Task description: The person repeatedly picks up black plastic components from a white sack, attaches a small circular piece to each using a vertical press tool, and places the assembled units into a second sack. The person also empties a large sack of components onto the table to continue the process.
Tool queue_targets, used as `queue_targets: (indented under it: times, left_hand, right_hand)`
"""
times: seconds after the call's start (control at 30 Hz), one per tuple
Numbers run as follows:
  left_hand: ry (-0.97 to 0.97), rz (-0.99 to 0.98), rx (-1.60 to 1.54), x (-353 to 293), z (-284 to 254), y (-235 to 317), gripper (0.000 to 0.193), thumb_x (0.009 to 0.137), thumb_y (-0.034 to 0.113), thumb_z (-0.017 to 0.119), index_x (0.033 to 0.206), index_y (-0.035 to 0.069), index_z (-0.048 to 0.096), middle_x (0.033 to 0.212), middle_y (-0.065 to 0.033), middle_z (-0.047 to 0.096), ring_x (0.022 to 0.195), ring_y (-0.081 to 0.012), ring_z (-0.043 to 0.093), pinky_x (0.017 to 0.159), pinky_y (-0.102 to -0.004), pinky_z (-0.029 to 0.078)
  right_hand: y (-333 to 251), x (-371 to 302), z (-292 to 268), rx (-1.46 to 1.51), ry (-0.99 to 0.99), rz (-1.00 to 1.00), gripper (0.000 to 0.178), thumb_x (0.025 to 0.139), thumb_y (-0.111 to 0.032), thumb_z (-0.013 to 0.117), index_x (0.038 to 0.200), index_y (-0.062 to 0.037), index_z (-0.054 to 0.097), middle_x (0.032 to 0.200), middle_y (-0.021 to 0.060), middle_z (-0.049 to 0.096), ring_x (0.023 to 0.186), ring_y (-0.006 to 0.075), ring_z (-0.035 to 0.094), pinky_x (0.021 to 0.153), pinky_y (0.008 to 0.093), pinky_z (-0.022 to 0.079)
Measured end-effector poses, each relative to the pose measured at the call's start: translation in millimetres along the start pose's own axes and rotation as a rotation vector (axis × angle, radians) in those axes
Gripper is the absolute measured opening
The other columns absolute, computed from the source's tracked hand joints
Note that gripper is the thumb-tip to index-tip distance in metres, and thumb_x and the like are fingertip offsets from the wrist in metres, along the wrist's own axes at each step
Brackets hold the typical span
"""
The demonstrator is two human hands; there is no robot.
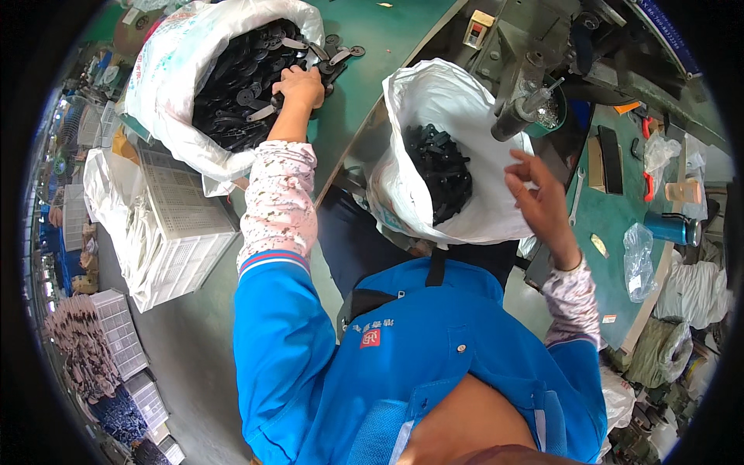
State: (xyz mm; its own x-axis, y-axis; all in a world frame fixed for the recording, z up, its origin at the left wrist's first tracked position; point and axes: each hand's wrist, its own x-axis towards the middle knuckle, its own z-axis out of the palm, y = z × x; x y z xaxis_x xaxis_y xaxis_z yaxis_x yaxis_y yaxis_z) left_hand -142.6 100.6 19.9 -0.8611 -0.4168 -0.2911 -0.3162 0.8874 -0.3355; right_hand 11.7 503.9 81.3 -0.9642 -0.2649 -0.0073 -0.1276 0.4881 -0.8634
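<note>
My left hand (301, 87) reaches to the mouth of a big white sack (167, 85) at the upper left. Its fingers curl down onto the heap of flat black parts (232, 97), some with bare metal arms. They seem closed on one black part, though the fingertips are partly hidden. In front of me stands a second white sack (411, 93), its mouth wide, with smaller black pieces (440, 174) inside. My right hand (539, 194) hovers at this sack's right rim, fingers apart and holding nothing, below the metal post of a machine (515, 108).
Loose black parts (341, 54) lie on the green table (380, 35) beside the left sack. A green cup of small metal bits (549, 112) is by the machine. A wrench (577, 198) and a blue bottle (668, 227) are at right, white crates (186, 217) at left.
</note>
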Motion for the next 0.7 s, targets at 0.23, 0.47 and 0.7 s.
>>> queue_targets:
  times: [0.23,0.47,0.7]
  left_hand:
    - [0.417,0.076,0.178,-8.0,43.6,-4.5,0.033,0.081,0.02,0.063,0.112,0.018,0.054,0.112,-0.0139,0.052,0.107,-0.0335,0.05,0.074,-0.0597,0.048]
    - [0.454,0.204,0.006,-27.5,45.4,-26.7,0.034,0.079,0.01,0.063,0.111,0.015,0.053,0.108,-0.0163,0.055,0.102,-0.036,0.056,0.074,-0.0494,0.053]
    - [0.626,0.238,-0.899,-20.5,36.3,-107.7,0.037,0.077,0.001,0.062,0.114,0.009,0.058,0.1,-0.0174,0.063,0.088,-0.0295,0.065,0.073,-0.0395,0.054]
  right_hand:
    - [31.0,-41.2,28.2,0.282,-0.032,0.139,0.032,0.092,-0.016,0.059,0.119,-0.0004,0.058,0.098,0.0059,0.065,0.084,0.0093,0.059,0.061,0.0213,0.048]
    - [33.3,-52.3,24.7,0.401,0.044,0.152,0.03,0.095,-0.019,0.056,0.119,-0.0005,0.058,0.099,0.0073,0.066,0.086,0.0109,0.062,0.061,0.0205,0.048]
    - [33.9,-55.1,32.6,0.443,0.04,0.149,0.03,0.096,-0.018,0.053,0.118,0.0016,0.058,0.099,0.0082,0.066,0.084,0.0112,0.062,0.061,0.0204,0.047]
